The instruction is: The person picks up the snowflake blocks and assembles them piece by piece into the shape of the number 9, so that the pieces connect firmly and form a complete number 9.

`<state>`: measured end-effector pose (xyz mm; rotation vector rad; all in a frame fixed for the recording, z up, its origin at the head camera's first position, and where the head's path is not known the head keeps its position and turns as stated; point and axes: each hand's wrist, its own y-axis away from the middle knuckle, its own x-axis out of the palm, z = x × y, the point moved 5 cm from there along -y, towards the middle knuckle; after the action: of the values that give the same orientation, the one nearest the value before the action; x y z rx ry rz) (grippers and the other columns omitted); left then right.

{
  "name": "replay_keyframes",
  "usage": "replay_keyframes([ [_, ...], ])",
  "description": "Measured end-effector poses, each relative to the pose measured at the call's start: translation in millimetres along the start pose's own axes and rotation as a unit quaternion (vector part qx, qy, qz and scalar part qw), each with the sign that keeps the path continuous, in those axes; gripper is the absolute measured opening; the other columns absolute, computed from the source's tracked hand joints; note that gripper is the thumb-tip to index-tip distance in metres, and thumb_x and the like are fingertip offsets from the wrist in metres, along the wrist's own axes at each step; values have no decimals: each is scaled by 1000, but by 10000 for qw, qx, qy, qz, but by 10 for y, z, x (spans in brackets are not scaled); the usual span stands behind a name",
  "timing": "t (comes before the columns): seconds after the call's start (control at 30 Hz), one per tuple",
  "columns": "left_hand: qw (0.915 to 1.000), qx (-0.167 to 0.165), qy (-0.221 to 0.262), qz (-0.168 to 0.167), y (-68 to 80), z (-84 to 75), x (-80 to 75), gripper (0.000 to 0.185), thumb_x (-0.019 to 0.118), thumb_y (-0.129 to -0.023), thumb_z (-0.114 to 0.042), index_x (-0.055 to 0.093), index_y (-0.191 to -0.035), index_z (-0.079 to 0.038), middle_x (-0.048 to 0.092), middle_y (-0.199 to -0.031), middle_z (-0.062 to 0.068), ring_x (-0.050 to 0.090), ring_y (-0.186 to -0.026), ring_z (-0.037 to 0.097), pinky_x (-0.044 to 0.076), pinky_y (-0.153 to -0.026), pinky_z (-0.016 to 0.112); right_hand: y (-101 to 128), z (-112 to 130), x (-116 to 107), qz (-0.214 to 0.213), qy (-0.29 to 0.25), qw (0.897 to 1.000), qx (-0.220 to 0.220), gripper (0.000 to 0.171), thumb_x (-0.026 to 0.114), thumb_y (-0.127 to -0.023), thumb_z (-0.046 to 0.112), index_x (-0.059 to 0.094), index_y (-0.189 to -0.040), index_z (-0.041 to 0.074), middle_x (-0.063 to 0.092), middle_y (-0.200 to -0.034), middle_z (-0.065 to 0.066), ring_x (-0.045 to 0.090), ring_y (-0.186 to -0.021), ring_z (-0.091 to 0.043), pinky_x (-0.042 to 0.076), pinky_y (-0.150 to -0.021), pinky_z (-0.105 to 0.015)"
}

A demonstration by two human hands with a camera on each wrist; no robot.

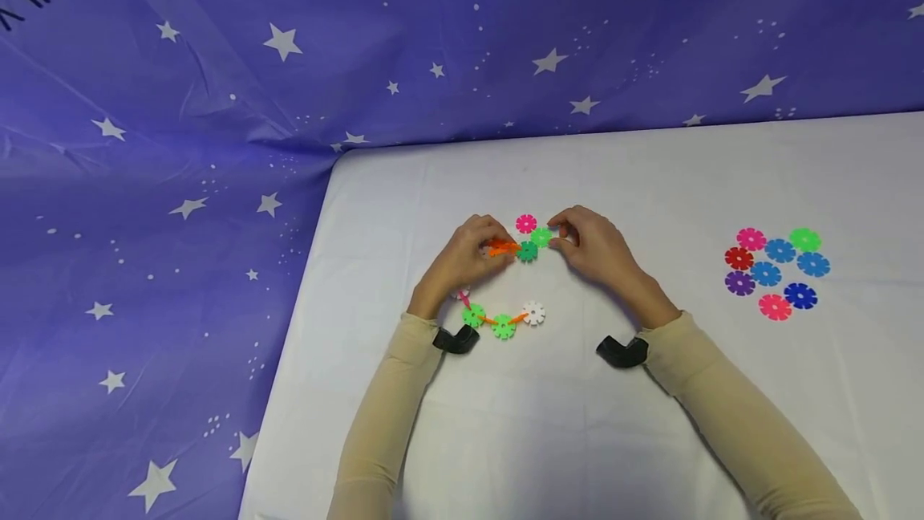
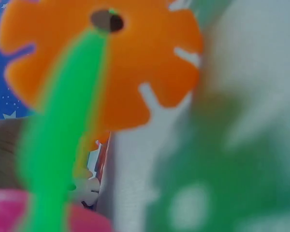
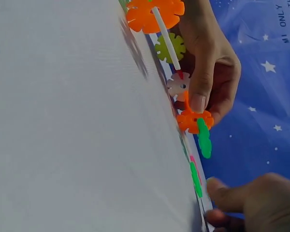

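Observation:
My left hand (image 1: 469, 255) pinches an orange notched disc (image 3: 187, 123) between thumb and fingers. A dark green disc (image 1: 527, 251) is slotted into that orange one and sticks out to the right. The orange disc fills much of the left wrist view, with a blurred green disc (image 2: 63, 125) across it. My right hand (image 1: 595, 247) is just right of a light green disc (image 1: 541, 237), thumb and forefinger apart on either side of its edge. A pink disc (image 1: 526, 224) lies behind the green one on the table.
A curved chain of joined discs, with a white disc (image 1: 533, 313) at its end, runs under my left wrist. To the right lies a loose group of several discs, including a dark blue one (image 1: 800, 296). A starry purple cloth (image 1: 433, 38) hangs behind the white table (image 1: 549, 440).

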<state>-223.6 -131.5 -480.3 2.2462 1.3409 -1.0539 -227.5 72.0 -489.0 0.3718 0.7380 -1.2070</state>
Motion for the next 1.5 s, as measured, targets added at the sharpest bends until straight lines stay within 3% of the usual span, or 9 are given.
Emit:
replay_keyframes([
  [0.17, 9996, -180, -197, 53, -4, -14, 15, 35, 79, -83, -33, 72, -111, -14, 62, -103, -3, 49, -100, 13, 44, -90, 29, -4, -4, 35, 172, 751, 9970, -36, 35, 73, -88, 20, 67, -121, 8, 57, -94, -7, 52, -81, -22, 42, -68, -37],
  [0.3, 9990, -108, -430, 25, -28, -46, 41, 41, 78, -83, -37, 72, -116, -15, 57, -99, -1, 47, -96, 15, 43, -83, 28, -13, 18, 58, 99, 936, 9956, -22, 30, 73, -88, 22, 69, -115, 10, 57, -93, -7, 52, -81, -22, 43, -66, -38],
  [0.57, 9961, -103, -873, -80, -9, -46, -7, 35, 79, -82, -36, 75, -112, -18, 54, -93, -2, 46, -91, 14, 39, -80, 27, -14, 18, 52, 61, 443, 9987, 260, 20, 73, -87, 17, 64, -102, 8, 62, -91, -6, 54, -76, -21, 41, -66, -36],
  [0.73, 9967, -129, -790, -144, 3, -15, -43, 34, 79, -82, -34, 75, -111, -17, 53, -92, -2, 44, -89, 15, 38, -77, 27, -12, 40, 37, -10, -53, 9999, 97, 10, 71, -88, 14, 65, -94, 8, 60, -72, -5, 48, -62, -17, 36, -58, -31],
  [0.83, 9973, -158, -703, -132, 0, -7, -39, 35, 79, -82, -35, 75, -112, -17, 53, -94, -2, 45, -90, 15, 38, -79, 27, -11, 58, 44, 42, -169, 9998, -8, 10, 71, -89, 15, 65, -93, 8, 59, -70, -5, 46, -60, -15, 35, -56, -29],
  [1.03, 9972, -148, -729, -50, -16, -14, -25, 34, 78, -84, -35, 74, -112, -16, 57, -98, -2, 47, -95, 15, 41, -83, 29, -7, 92, 93, 134, -164, 9995, -229, 11, 71, -88, 11, 67, -97, 6, 69, -80, -6, 46, -60, -14, 35, -56, -28],
  [1.5, 9972, -307, -669, 144, -12, 10, 1, 38, 78, -84, -34, 73, -116, -14, 69, -101, -1, 50, -98, 16, 42, -88, 32, 8, 135, 148, 23, -25, 9986, -521, 7, 73, -87, 12, 66, -88, 12, 64, -70, 0, 46, -58, -14, 35, -56, -29],
])
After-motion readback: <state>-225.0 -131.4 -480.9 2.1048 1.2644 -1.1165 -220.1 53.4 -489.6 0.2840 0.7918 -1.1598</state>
